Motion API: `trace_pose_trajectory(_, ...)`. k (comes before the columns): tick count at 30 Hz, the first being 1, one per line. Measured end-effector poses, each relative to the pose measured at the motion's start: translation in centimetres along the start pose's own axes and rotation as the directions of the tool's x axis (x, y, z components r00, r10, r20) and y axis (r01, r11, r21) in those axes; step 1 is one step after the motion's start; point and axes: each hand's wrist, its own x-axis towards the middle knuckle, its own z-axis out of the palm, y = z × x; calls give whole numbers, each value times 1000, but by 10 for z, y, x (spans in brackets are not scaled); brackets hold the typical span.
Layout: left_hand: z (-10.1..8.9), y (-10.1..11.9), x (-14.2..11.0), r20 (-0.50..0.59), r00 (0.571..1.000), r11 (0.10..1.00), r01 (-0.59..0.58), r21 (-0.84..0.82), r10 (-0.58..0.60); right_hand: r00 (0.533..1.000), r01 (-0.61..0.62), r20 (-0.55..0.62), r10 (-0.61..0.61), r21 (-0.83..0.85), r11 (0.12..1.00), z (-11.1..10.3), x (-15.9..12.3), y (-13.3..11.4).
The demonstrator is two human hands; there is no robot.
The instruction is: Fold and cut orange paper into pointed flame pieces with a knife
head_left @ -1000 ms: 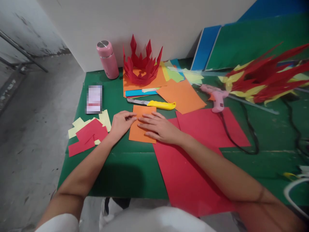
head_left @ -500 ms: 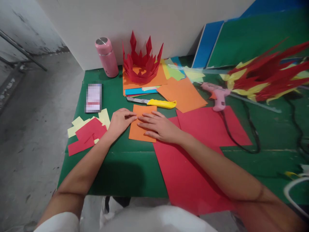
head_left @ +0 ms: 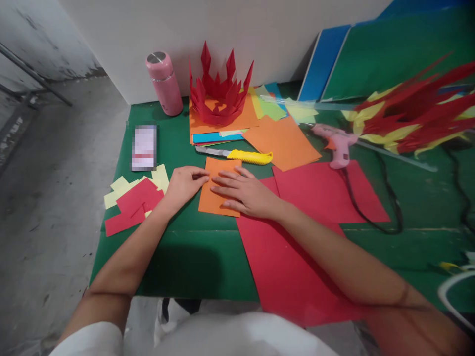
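Observation:
An orange piece of paper (head_left: 218,203), seemingly folded, lies flat on the green table. My right hand (head_left: 252,195) rests across its right side, fingers spread and palm down. At the paper's left edge, my left hand (head_left: 186,185) has thumb and fingertips pinched together on the margin. Just beyond the paper lies a yellow utility knife (head_left: 248,156) with its blade pointing left. Large red sheets (head_left: 293,267) spread under my right forearm.
Behind stand a pink bottle (head_left: 166,89) and a red paper crown (head_left: 218,109) on coloured sheets. Left are a phone (head_left: 144,147) and paper scraps (head_left: 137,198). A pink glue gun (head_left: 339,148) with a black cord and a red-yellow flame-shaped piece (head_left: 415,113) lie right.
Both hands stay in nearly the same place on the orange paper. The whole view has shifted slightly.

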Motion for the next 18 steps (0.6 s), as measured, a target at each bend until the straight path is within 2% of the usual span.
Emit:
trace_pose_trajectory(4,0,-2,0,-14,999,998,-45,38,45,1000,-4,4,4,-2,1000,1,0,0)
trace_pose_trajectory(12,6,-1,-4,4,970,927,-235,293,245,1000,-2,13,2,-3,1000,1,0,0)
trace_pose_trajectory(18,12,-6,-7,35,960,872,-268,410,279,1000,-6,15,6,9,1000,1,-1,0)
